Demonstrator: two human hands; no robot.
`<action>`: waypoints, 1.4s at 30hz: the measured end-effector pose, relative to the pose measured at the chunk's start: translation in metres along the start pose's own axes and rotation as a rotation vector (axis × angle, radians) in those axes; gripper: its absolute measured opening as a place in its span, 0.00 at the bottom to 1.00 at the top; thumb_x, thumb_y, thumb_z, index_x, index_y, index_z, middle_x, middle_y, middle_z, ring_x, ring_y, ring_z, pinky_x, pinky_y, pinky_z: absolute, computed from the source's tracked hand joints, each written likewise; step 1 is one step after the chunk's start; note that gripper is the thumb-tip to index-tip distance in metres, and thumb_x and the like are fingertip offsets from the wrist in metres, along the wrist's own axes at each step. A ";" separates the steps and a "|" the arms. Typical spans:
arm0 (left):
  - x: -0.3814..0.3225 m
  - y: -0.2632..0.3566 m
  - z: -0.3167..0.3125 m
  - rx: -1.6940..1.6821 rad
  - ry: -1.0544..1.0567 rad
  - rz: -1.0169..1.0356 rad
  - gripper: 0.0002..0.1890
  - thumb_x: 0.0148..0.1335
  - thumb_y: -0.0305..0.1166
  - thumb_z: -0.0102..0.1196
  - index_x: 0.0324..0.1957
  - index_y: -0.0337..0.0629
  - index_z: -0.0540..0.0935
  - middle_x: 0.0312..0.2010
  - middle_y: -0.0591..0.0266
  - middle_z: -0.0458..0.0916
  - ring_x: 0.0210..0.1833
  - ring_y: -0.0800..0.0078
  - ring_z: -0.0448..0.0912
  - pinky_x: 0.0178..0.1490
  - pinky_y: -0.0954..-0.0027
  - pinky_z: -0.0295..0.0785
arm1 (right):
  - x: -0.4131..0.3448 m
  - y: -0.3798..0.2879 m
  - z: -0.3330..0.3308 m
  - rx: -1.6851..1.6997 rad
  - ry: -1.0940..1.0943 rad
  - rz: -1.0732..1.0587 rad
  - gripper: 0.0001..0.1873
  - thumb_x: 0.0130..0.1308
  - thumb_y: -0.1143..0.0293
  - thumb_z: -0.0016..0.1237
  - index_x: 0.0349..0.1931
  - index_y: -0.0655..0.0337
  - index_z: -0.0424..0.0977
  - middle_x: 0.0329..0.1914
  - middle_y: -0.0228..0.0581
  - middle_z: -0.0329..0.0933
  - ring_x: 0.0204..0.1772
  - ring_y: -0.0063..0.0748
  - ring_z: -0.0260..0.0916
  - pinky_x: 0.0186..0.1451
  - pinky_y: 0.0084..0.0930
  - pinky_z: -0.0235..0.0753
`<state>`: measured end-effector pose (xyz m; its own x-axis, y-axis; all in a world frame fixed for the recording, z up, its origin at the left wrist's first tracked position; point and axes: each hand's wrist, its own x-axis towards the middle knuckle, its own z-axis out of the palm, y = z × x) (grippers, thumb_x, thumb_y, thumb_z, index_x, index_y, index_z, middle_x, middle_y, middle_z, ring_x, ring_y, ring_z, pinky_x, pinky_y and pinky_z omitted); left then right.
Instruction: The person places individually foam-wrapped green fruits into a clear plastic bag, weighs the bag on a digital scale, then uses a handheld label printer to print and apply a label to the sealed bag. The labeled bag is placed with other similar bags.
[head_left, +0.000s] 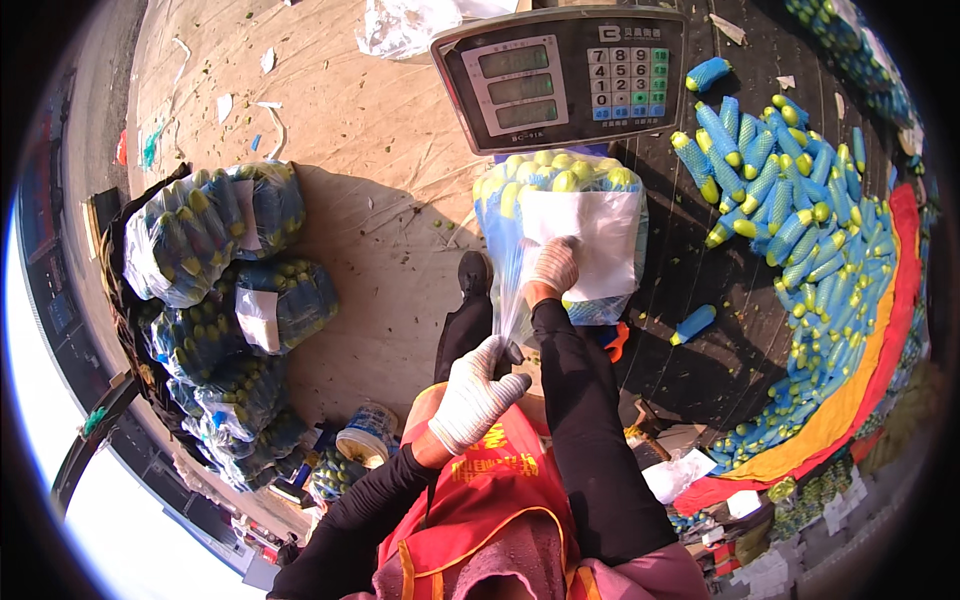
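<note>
A clear plastic bag (491, 225) packed with yellow-green, zucchini-like vegetables (566, 180) in blue net sleeves stands before me. A white sheet (600, 259) lies against its near side. My left hand (476, 397), in a white knit glove, grips the gathered, stretched film of the bag's mouth close to my body. At the sheet's left part, my gloved right hand (553, 268) is curled on the bag's film; its fingertips are partly hidden. Just beyond the bag rises the display and keypad panel of a digital scale (562, 79).
Filled plastic bags (214, 225) are piled at left. On the dark ground cloth (675, 390) at right lies a long heap of sleeved vegetables (814, 240), bordered by red and yellow cloth (862, 397). One loose sleeved vegetable (694, 324) lies nearer. A bucket (367, 435) stands left of me.
</note>
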<state>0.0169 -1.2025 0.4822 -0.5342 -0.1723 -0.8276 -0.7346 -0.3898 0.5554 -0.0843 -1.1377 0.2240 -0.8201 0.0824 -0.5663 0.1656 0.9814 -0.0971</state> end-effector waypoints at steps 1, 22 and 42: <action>-0.006 0.002 0.000 0.012 -0.007 -0.021 0.10 0.60 0.26 0.59 0.42 0.37 0.75 0.33 0.72 0.68 0.39 0.83 0.64 0.44 0.77 0.63 | 0.002 -0.001 0.001 0.019 -0.001 -0.007 0.10 0.66 0.66 0.50 0.39 0.64 0.78 0.34 0.50 0.86 0.37 0.51 0.86 0.40 0.42 0.85; 0.067 -0.035 0.138 1.175 -0.372 0.518 0.38 0.49 0.33 0.64 0.64 0.31 0.70 0.62 0.37 0.72 0.67 0.39 0.69 0.70 0.49 0.68 | 0.024 0.152 -0.131 0.284 -0.662 -0.582 0.15 0.62 0.67 0.58 0.40 0.73 0.77 0.40 0.62 0.84 0.46 0.56 0.84 0.51 0.43 0.81; 0.266 -0.015 0.141 0.752 -0.189 0.002 0.10 0.70 0.37 0.62 0.34 0.43 0.84 0.23 0.73 0.78 0.25 0.79 0.71 0.31 0.72 0.71 | 0.027 0.221 -0.109 0.471 0.030 -0.750 0.16 0.56 0.73 0.53 0.47 0.59 0.75 0.39 0.47 0.81 0.41 0.52 0.79 0.51 0.45 0.78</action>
<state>-0.1731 -1.1144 0.2650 -0.5484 0.0109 -0.8361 -0.7842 0.3405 0.5188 -0.1293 -0.8995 0.2768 -0.8160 -0.5433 -0.1976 -0.2185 0.6062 -0.7647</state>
